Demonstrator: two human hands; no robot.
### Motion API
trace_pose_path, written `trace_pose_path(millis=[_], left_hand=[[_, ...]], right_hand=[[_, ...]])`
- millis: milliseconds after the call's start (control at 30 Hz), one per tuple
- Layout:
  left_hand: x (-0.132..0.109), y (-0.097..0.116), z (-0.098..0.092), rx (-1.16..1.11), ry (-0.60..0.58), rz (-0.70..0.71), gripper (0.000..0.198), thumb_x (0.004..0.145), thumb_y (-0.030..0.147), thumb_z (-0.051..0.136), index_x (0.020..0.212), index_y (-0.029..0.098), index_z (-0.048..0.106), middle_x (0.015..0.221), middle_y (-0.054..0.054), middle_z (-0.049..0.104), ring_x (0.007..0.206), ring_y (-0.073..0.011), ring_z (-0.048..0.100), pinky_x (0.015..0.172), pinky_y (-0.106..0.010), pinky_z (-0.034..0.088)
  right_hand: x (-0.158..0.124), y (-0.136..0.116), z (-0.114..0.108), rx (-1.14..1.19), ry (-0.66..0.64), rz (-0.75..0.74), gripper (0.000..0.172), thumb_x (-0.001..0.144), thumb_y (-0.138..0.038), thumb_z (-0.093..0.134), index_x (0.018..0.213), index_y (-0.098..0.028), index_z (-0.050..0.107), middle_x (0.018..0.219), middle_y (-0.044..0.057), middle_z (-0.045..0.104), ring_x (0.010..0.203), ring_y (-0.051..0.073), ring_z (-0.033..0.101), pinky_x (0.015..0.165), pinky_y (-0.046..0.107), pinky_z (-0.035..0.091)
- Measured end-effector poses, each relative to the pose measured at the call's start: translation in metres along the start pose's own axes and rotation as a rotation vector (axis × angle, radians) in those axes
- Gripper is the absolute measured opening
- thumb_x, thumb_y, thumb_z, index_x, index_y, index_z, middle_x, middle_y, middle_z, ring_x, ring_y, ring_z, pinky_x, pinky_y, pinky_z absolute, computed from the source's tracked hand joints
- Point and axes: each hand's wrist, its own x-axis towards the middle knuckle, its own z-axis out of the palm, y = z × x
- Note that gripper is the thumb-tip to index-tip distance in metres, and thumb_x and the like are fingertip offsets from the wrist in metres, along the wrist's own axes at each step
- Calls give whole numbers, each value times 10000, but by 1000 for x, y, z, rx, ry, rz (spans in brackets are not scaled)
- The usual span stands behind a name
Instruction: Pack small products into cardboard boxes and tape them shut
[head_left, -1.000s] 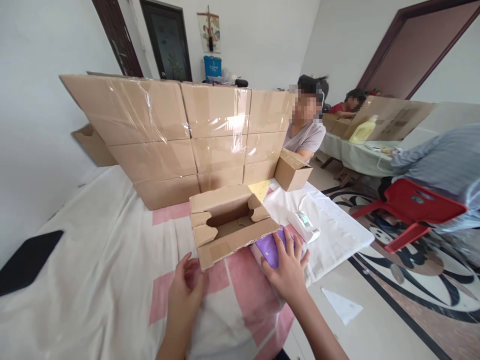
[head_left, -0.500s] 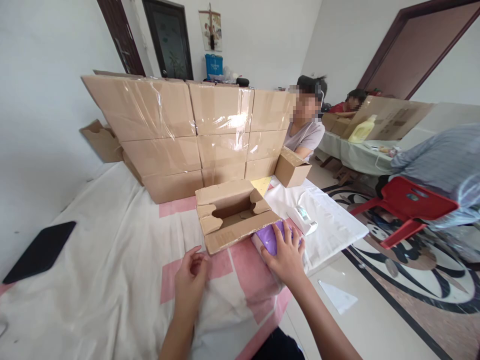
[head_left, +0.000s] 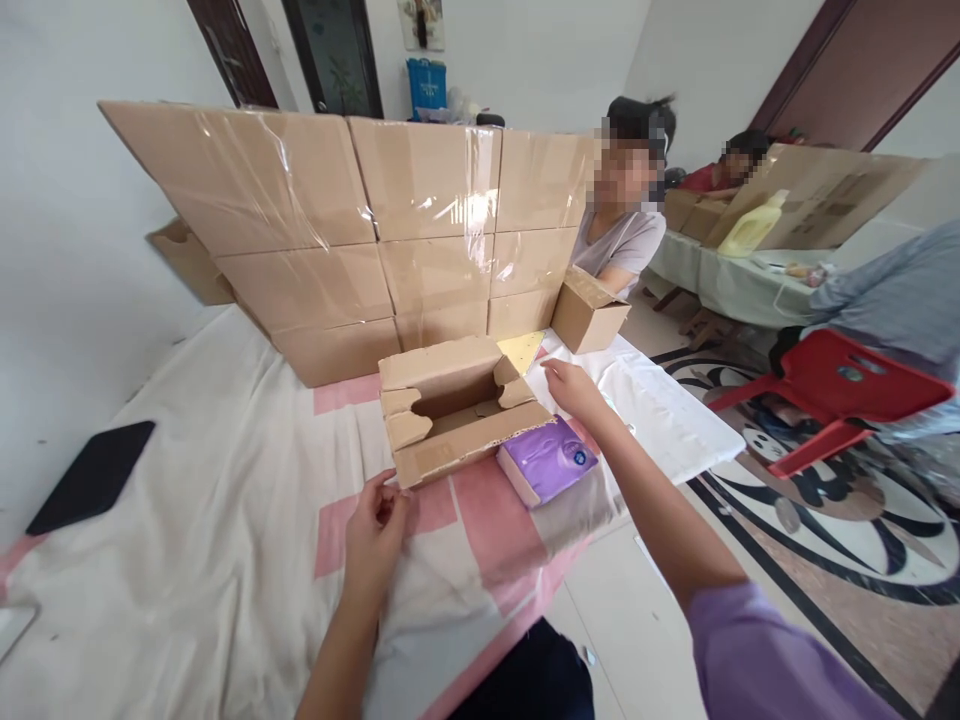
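Note:
My left hand (head_left: 377, 520) rests on the cloth by the near left corner of an open cardboard box (head_left: 442, 462). Its fingers are loosely curled, with a gap inside the curl and nothing in it. Farther right, my right hand (head_left: 571, 388) is above the table beyond a purple tissue pack (head_left: 546, 462), its fingers bent together and no object visible in them. The tissue pack lies against the box's near right side. Beyond the box is a flat yellow triangular piece (head_left: 523, 350). My right forearm mostly hides a white device (head_left: 624, 412).
Taped cardboard boxes (head_left: 435, 190) form a wall across the table. A small carton (head_left: 591, 312) stands at its right end, near a seated person (head_left: 619, 250). A dark tablet-like slab (head_left: 94, 475) lies left. A red stool (head_left: 847, 395) stands on the floor.
My right hand has left the tissue pack and moved forward past it, uncovering the pack. My left hand stays by the box corner. The view has shifted slightly.

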Motion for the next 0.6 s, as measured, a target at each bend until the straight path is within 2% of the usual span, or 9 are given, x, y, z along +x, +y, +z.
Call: trace_pose_path(millis=[67,133,233,300,400,600], left_hand=[[0,3,0,18,1,-17,461,874,510,654,1196,182,629,882,-27,687,821,-191,652,781,-307,491],[-1,4,0,21,12,-30,456,869,508,665,1185,180,634,873,-29,687,811,-190,652,759,-299,492],[-1,4,0,1,26,-36,442,871,492,676,1184,183,637,912,-42,703,825,-183,665,766,-289,506],[-1,2,-1,-28,32,-36,442,875,474,679,1211,192,631,969,-53,713,848,-177,674,764,-276,512],[-1,-1,-2,-53,21,-39,442,883,447,673,1247,201,625,1013,-61,724,862,-174,677,761,-270,517],[-3,-3,-4,60,-18,-42,478,877,451,651,1278,191,651,960,-57,730,799,-184,651,729,-289,507]], right_hand=[[49,-5,7,25,-47,73,329,962,-94,543,1258,-140,679,1314,148,695,1276,278,604,1092,379,439],[89,-6,17,57,-73,189,332,886,-41,631,1212,-81,681,1245,190,700,1202,301,643,1044,406,484],[128,-3,31,150,-75,365,318,922,-140,681,1227,-61,639,1137,166,693,978,238,699,863,383,575],[141,2,40,232,-54,449,332,982,-257,666,1273,-108,608,1119,106,680,869,170,687,752,324,596],[148,13,54,332,9,527,332,1015,-353,650,1274,-149,610,1117,64,674,847,137,672,707,282,602],[155,41,66,457,60,627,293,1021,-356,650,1216,-136,639,1044,48,688,799,121,670,674,260,597]])
